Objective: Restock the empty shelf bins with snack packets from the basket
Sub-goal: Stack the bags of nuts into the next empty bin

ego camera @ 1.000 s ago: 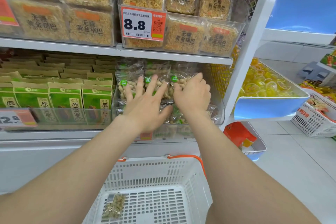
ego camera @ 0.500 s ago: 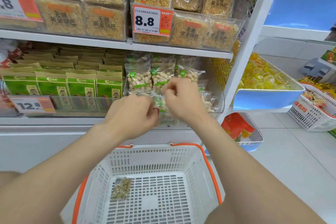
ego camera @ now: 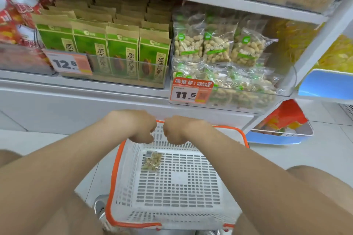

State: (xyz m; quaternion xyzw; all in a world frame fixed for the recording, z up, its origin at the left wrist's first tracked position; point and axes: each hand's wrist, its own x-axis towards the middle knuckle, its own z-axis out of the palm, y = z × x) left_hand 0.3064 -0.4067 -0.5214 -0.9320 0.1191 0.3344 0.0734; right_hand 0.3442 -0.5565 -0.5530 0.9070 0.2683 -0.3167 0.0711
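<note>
Sole peanut packet (ego camera: 151, 162) in basket (ego camera: 115, 177) is best pinched by its top seal and stood in peanut bin (ego camera: 290, 80); left hand (ego camera: 138, 128), right hand (ego camera: 177, 131): fingers curled under, contents cannot be told.

1. We see our left hand (ego camera: 137, 129) and right hand (ego camera: 175, 132), both bare.
2. Our forearms (ego camera: 76, 162) are bare too, from wrist to picture edge.
3. Bare knees (ego camera: 315, 177) show at both lower sides.
4. A grey, shiny shape (ego camera: 99, 207) low down may be our shoe; it is too blurred to tell.
</note>
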